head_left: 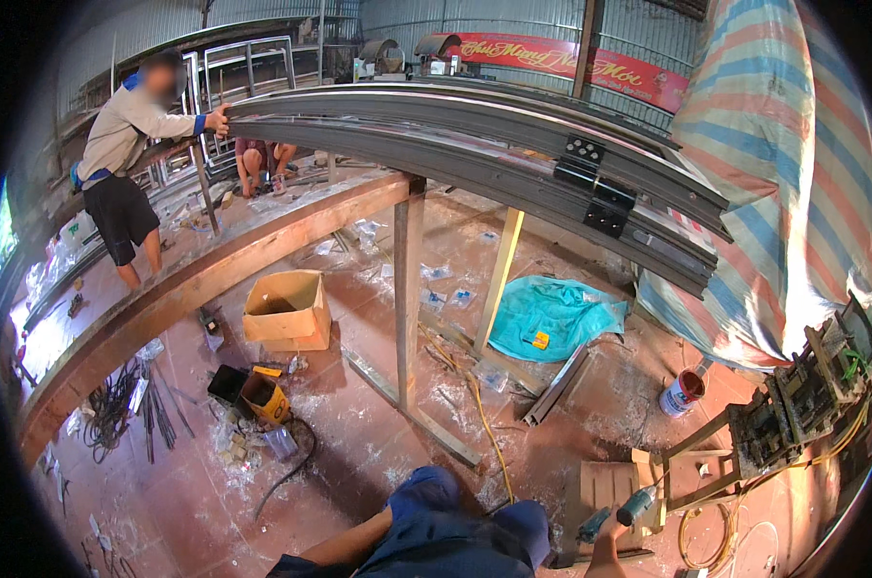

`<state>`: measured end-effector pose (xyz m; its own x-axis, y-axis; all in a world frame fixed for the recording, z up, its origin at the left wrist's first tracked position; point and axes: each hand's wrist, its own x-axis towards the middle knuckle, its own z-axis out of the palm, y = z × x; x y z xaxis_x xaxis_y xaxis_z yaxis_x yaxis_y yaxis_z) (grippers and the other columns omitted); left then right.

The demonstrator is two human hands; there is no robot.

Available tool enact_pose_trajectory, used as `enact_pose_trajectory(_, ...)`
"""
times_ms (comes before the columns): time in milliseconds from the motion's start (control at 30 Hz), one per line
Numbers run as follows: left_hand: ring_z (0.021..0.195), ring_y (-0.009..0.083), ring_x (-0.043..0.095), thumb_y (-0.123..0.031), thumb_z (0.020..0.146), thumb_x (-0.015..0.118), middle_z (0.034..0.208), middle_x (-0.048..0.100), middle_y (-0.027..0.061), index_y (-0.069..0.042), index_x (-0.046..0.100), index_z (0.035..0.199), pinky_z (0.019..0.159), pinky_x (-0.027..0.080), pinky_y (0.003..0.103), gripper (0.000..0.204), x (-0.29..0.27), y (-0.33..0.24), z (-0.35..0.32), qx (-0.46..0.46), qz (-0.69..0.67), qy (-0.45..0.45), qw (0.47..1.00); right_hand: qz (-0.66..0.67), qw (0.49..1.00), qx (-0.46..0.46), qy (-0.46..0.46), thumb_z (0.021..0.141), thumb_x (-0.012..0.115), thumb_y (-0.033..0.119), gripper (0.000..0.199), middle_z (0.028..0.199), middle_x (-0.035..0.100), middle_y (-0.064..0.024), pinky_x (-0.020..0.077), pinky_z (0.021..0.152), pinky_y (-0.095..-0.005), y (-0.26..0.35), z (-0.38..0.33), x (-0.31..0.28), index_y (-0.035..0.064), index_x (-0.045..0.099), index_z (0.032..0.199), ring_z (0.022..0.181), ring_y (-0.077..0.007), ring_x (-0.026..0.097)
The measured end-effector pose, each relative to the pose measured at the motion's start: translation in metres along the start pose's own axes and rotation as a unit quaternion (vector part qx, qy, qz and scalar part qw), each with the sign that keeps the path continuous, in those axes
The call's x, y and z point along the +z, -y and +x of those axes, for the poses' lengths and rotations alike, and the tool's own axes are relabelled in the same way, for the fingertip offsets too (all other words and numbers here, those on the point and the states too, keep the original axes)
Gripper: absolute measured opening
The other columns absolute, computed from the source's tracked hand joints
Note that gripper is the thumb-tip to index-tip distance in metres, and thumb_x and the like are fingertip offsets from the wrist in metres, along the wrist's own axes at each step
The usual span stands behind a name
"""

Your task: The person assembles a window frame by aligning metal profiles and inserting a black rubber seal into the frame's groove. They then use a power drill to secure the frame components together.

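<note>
At the lower right, my right hand (607,532) is closed round the grip of a teal and dark cordless drill (636,506), held low with its bit pointing up and to the right. My left forearm (354,544) comes in at the bottom beside my dark blue clothing, and the fingers there do not show. Ahead of me, long dark metal profiles (494,144) lie across a wooden frame (291,217). A black hinge-like bracket with holes (595,183) sits across two profiles near their right end.
A co-worker (132,135) grips the profiles' far left end; another person (261,164) crouches behind. On the floor are a cardboard box (287,313), a yellow-black container (265,395), a teal plastic bag (552,318), a paint bucket (683,393) and cables. Striped tarpaulin (773,173) hangs right.
</note>
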<state>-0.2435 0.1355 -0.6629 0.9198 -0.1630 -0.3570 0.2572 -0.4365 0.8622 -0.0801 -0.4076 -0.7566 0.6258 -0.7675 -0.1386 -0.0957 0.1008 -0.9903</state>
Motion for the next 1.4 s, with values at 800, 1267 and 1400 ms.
enact_pose_trajectory(800,0.091,0.0300,0.076,-0.030,0.100,0.071,0.104,0.082,0.0186,-0.002,0.081,0.110,0.081,0.058,0.047,0.032,0.004,0.002,0.021,-0.025,0.011,0.003,1.000,-0.037,0.998,-0.048,0.015,0.100,0.080,0.018,0.021,0.092,0.069,-0.0046,0.0556,0.075,-0.0403,-0.040,0.039,-0.033,0.0028,0.068,0.106,0.079,-0.0213,0.065)
enact_pose_trajectory(1267,0.090,0.0291,0.075,-0.030,0.101,0.070,0.102,0.082,0.0175,-0.002,0.081,0.111,0.081,0.058,0.047,0.031,-0.005,0.009,0.006,-0.064,0.033,0.033,0.997,-0.043,0.998,0.041,0.022,0.100,0.083,0.025,0.053,0.124,0.068,-0.0082,0.0551,0.093,-0.0436,0.003,-0.004,-0.014,-0.0003,0.061,0.142,0.104,-0.0238,0.064)
enact_pose_trajectory(1400,0.090,0.0288,0.074,-0.030,0.101,0.070,0.101,0.082,0.0172,-0.002,0.080,0.111,0.081,0.058,0.048,0.031,-0.007,0.006,0.005,-0.069,0.035,0.033,0.996,-0.033,0.999,0.032,-0.021,0.101,0.082,0.018,0.028,0.107,0.068,-0.0038,0.0522,0.088,-0.0398,0.018,-0.020,-0.003,0.0027,0.068,0.119,0.094,-0.0203,0.062)
